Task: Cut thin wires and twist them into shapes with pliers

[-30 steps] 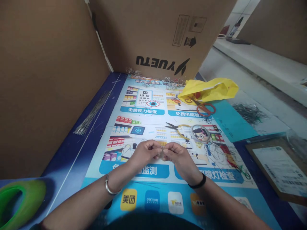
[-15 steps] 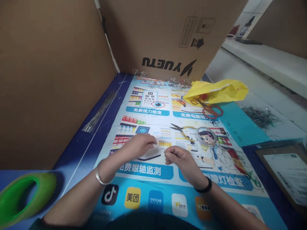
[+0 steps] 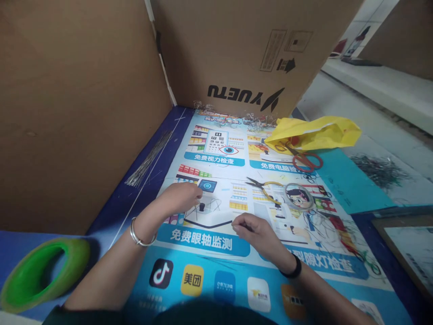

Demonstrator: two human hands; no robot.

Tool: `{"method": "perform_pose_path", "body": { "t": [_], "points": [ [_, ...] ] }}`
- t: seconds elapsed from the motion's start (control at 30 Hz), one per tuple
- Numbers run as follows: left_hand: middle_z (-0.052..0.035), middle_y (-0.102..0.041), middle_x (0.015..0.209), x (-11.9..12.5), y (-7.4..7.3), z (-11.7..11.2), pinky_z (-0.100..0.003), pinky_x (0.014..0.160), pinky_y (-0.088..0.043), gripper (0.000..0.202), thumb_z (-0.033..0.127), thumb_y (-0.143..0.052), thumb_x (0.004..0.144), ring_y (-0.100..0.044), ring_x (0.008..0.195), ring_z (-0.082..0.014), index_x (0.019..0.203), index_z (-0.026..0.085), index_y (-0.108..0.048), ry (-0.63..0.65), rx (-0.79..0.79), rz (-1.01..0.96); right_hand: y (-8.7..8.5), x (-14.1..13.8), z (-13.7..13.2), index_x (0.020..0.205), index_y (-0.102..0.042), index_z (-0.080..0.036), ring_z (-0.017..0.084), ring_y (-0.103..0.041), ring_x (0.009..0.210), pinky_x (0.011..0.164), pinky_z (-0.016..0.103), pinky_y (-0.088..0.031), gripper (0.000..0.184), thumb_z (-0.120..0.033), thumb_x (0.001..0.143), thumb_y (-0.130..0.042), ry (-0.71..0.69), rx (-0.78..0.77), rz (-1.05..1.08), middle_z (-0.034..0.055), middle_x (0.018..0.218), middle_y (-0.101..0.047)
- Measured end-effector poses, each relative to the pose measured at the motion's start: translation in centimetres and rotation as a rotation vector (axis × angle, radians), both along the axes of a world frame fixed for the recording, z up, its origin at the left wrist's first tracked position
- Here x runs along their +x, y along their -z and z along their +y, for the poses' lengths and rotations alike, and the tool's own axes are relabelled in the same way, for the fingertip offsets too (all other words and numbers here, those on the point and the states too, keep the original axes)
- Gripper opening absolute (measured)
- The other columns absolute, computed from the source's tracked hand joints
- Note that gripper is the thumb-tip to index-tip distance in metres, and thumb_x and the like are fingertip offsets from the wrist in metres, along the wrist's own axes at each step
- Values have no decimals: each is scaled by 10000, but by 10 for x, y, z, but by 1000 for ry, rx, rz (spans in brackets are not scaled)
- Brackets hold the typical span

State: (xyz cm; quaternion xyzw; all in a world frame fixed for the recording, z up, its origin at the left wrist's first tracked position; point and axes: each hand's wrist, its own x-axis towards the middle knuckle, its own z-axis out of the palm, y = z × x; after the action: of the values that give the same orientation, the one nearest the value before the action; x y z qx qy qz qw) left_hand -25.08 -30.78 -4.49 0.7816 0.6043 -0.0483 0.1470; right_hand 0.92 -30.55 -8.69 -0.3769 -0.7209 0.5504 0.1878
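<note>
Left of frame centre, the left hand (image 3: 182, 197) curls near the thin wire bundle (image 3: 149, 159); at centre, the right hand (image 3: 253, 228) curls too. Cannot tell either grip; light fingertips suit wire.

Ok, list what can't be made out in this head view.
All in the head view:
- Whether the left hand holds anything: its own fingers hide the pinch.
- Whether the right hand holds anything: its curled fingers cover the spot.
- Inside the yellow bag: mostly hidden by its folds.
- The package's far side: cut off by the right edge; print blurred.
</note>
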Motion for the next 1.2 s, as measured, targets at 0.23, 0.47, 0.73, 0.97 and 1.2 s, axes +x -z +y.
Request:
{"method": "perform_pose_path", "body": {
  "t": [0.23, 0.47, 0.73, 0.97, 1.2],
  "points": [
    [-59, -634, 844, 34, 11, 1, -286, 667, -419, 199, 266, -456, 846, -577, 791, -197, 785, 175, -622, -68, 163, -18, 0, 0, 1, 759, -585, -179, 116, -490, 649, 585, 225, -384, 133, -281, 827, -534, -29, 29, -2, -1, 706, -565],
    [-92, -626, 832, 47, 29, 0, -333, 726, -447, 141, 176, -476, 838, -584, 817, -226, 822, 145, -613, -29, 234, 44, 0, -1, 1, 754, -586, -178, 115, -493, 641, 579, 224, -384, 131, -269, 828, -528, -38, 26, -11, -3, 701, -564],
    [-104, -626, 782, 49, 31, 0, -341, 652, -453, 202, 149, -414, 850, -595, 745, -240, 813, 122, -610, 8, 274, 117, 2, -1, 1, 763, -590, -182, 115, -514, 664, 603, 224, -397, 114, -252, 830, -530, -39, 52, -7, -5, 722, -580],
    [-106, -631, 812, 47, 31, -1, -327, 650, -427, 210, 150, -386, 858, -591, 758, -227, 846, 117, -593, 9, 252, 98, 2, -1, 0, 768, -592, -185, 118, -521, 670, 604, 227, -401, 111, -243, 834, -524, -47, 62, -20, -3, 729, -589],
    [-46, -614, 796, 27, 6, 2, -273, 572, -351, 167, 189, -394, 832, -549, 707, -176, 755, 177, -542, -106, 184, -141, 0, -1, 1, 760, -592, -191, 121, -530, 681, 614, 228, -407, 112, -246, 831, -526, -56, 87, -34, -1, 739, -593]
  ]
}}
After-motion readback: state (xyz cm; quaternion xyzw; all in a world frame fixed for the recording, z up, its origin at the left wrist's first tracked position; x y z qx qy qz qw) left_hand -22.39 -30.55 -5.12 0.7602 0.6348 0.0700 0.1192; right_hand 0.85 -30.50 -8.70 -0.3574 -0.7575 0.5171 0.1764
